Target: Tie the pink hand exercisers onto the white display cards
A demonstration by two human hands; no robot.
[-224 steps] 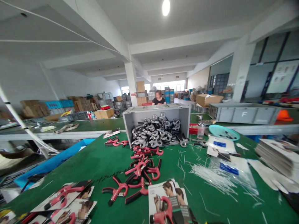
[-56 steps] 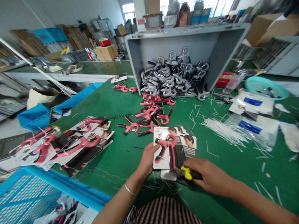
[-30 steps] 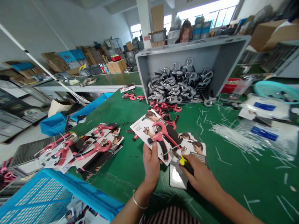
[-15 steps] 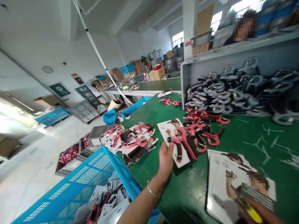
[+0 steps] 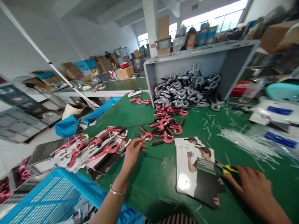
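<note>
My left hand (image 5: 135,152), a bangle at its wrist, is over the green table with fingers curled together. Its fingertips are at the near edge of a red-and-black hand grip strengthener (image 5: 146,135) and appear to pinch it. To the right, palm down, my right hand (image 5: 253,183) is around the yellow-handled cutters (image 5: 230,169); its fingers partly hide the handles. The cutters' jaws point at a stack of printed backing cards (image 5: 187,182) lying between my hands. Beyond my left hand lies a heap of red hand grips (image 5: 164,124).
A tipped grey crate (image 5: 226,74) of grey grips stands at the back. Carded red grips (image 5: 105,149) overlap at the left, above a blue basket (image 5: 44,199) of packed cards. White ties (image 5: 247,143) and plastic bags lie right. A person is behind the crate.
My view has turned right. The carded grip from my left hand now appears among those at left, and that hand is at a loose grip. My right hand and cutters moved off the card stack.
</note>
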